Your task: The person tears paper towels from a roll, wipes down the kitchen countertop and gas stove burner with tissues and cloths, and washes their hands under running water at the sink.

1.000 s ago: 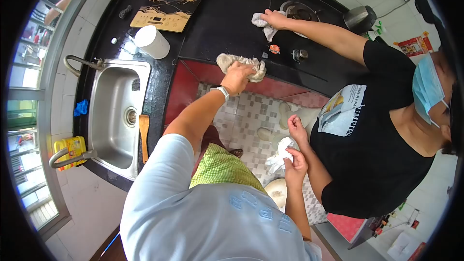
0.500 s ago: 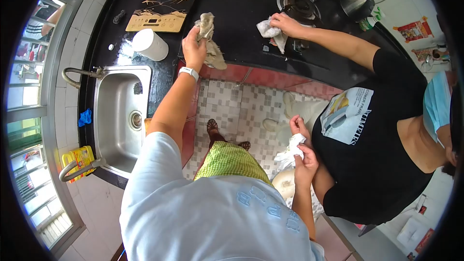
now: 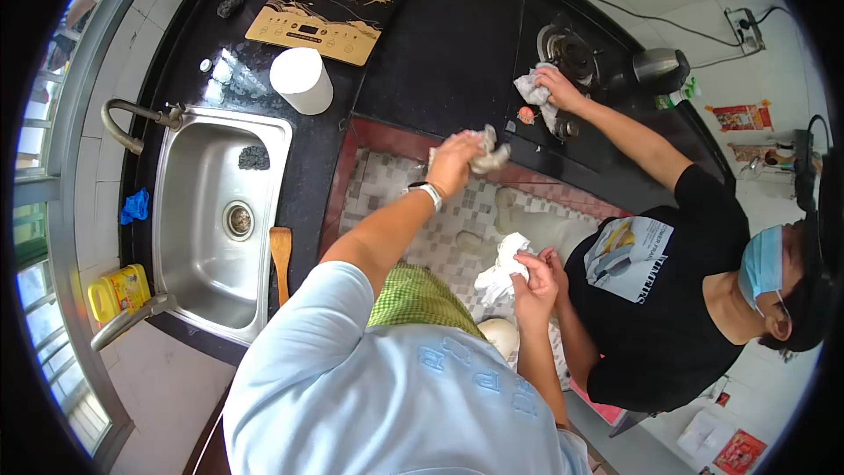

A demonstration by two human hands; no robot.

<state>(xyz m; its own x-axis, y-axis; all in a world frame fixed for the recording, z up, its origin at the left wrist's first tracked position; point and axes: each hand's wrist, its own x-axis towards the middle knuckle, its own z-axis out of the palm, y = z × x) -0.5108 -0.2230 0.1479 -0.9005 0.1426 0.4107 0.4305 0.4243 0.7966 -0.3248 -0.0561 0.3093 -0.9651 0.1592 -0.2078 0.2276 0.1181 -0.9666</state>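
Observation:
My left hand (image 3: 452,164), with a white watch band at the wrist, is closed around a crumpled beige rag (image 3: 491,157) just off the counter's front edge, above the floor. My right hand (image 3: 534,292) pinches a crumpled white cloth (image 3: 503,269), possibly paper, in front of my body. Right beside it is a hand (image 3: 554,271) of the person in the black shirt (image 3: 668,317); whether it touches mine I cannot tell. That person's other hand (image 3: 559,88) presses a greyish cloth (image 3: 533,88) beside the gas burner (image 3: 567,53).
A white cylindrical roll (image 3: 301,81) stands between the induction cooker (image 3: 316,31) and the steel sink (image 3: 286,176). A wooden spatula (image 3: 280,264) lies by the sink. A kettle (image 3: 659,70) is at the back right. The co-worker stands close on my right.
My left hand has moved off the counter with the rag, toward the right and nearer me. My right hand has shifted slightly left with the white cloth. The co-worker's hand no longer reaches beyond the white cloth.

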